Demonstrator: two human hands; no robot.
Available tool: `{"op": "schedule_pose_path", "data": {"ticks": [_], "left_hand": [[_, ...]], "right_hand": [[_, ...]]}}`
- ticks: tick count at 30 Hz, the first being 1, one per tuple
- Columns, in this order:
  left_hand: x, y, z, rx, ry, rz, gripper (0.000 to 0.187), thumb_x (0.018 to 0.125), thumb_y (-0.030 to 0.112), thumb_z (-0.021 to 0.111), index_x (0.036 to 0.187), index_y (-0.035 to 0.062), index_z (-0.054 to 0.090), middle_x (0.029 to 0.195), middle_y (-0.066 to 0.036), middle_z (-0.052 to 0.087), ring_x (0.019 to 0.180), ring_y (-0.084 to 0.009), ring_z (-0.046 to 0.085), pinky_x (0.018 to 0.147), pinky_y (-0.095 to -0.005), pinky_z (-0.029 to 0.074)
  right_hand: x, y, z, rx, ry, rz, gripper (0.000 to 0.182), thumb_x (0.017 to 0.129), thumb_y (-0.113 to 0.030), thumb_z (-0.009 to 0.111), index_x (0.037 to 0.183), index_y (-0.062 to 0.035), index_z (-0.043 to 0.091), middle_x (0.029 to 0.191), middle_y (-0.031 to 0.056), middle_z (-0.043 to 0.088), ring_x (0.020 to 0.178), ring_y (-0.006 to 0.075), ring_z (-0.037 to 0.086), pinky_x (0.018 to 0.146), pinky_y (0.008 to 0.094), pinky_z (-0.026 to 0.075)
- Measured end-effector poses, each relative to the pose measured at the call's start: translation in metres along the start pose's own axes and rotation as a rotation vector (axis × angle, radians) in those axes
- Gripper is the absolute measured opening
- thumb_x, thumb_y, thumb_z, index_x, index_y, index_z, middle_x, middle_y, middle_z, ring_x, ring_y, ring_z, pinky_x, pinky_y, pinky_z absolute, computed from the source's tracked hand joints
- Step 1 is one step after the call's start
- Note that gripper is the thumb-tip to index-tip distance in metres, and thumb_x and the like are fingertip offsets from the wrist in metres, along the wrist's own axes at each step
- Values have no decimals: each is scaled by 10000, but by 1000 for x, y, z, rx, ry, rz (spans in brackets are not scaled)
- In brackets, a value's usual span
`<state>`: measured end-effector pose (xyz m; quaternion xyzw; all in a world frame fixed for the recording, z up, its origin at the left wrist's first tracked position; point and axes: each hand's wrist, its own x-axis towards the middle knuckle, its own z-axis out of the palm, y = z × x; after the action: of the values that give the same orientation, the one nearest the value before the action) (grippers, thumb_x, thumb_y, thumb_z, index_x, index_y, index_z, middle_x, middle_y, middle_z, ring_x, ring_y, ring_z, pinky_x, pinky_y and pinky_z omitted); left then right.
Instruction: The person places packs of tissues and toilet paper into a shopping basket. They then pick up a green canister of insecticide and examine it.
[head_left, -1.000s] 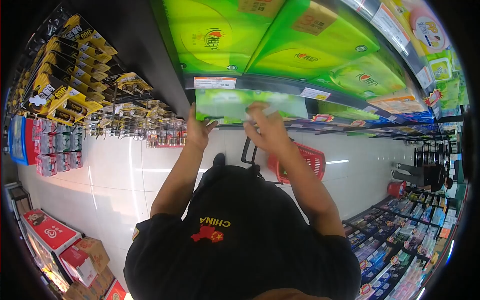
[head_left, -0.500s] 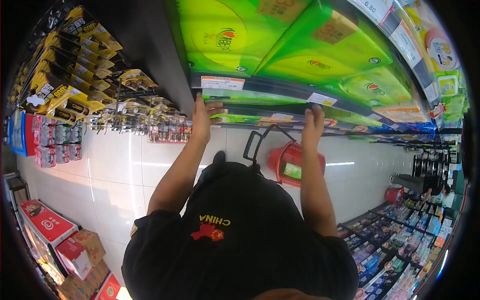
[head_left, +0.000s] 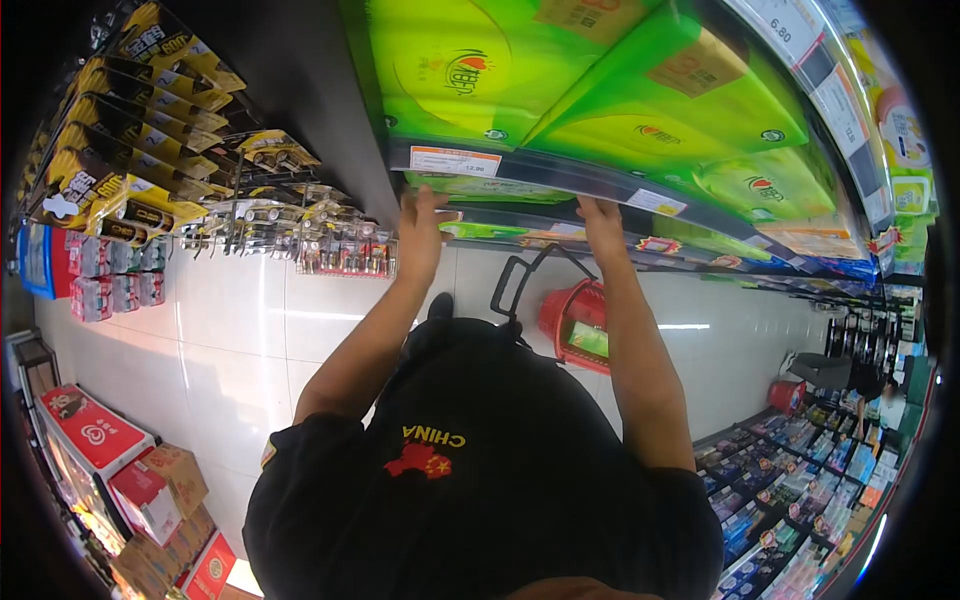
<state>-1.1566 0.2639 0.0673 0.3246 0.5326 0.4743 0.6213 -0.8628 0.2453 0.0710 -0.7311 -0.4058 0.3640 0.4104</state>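
Level the green pack from both ends

The green pack (head_left: 490,188) lies on the lower shelf, just under the price label (head_left: 455,161), and partly hidden by the upper shelf's rail (head_left: 545,168). Your left hand (head_left: 420,240) is at its left end, fingers slightly parted; your right hand (head_left: 603,230) reaches in beyond its right end, fingertips partly covered. Whether either set of fingers grips or even touches the pack, I cannot tell.

Work with flat fingers and even, light pressure from both sides, as the soft wrapper would probably crease under a pinch. Keep your knuckles low, clear of the rail and its labels. Move both hands together so that the pack doesn't skew. Mind your right forearm (head_left: 640,340) too: it passes just beside the red basket (head_left: 557,322), which holds another green package (head_left: 588,338), its black handle (head_left: 508,285) upright between your arms.
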Motion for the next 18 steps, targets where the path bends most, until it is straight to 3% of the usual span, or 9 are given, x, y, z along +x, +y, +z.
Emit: {"op": "schedule_pose_path", "data": {"ticks": [2,4,5,8,17,18], "left_hand": [[-12,-5,2,54,-10,-2,667,989,500,461,1424,5,360,1136,-141,627,891,-191,655,622,-294,513],[-21,-20,-1,92,-36,-64,711,975,495,494,1477,22,319,1155,-139,616,913,-186,649,634,-288,512],[-24,-28,-4,116,-55,-107,694,972,485,497,1470,28,336,1169,-143,616,924,-197,652,645,-293,514],[-32,-51,-15,187,-127,-210,650,963,464,505,1442,39,391,1196,-149,612,951,-222,655,674,-309,520],[-50,-75,-46,327,-256,-313,559,954,457,511,1331,44,512,1179,-118,590,959,-226,642,701,-331,519],[-50,-78,-48,339,-276,-305,551,953,454,516,1322,45,519,1176,-112,588,958,-226,642,699,-331,519]], "right_hand": [[-3,-5,6,0,52,-17,531,906,-371,645,1180,84,619,1180,226,660,1124,290,611,986,352,428],[0,0,10,-45,30,8,545,904,-390,643,1177,82,620,1183,225,661,1126,292,613,977,356,433],[2,3,12,-67,20,22,552,904,-400,642,1176,81,621,1184,224,662,1128,293,614,972,357,436],[4,4,20,-63,18,-27,571,919,-408,661,1250,49,576,1132,136,655,1038,198,611,901,337,509],[5,-10,20,97,-76,60,501,904,-328,663,1246,29,584,1185,142,639,1071,205,611,918,338,499],[5,-6,20,93,-80,61,463,905,-333,652,1200,21,605,1104,122,637,995,198,585,872,333,480]]}}
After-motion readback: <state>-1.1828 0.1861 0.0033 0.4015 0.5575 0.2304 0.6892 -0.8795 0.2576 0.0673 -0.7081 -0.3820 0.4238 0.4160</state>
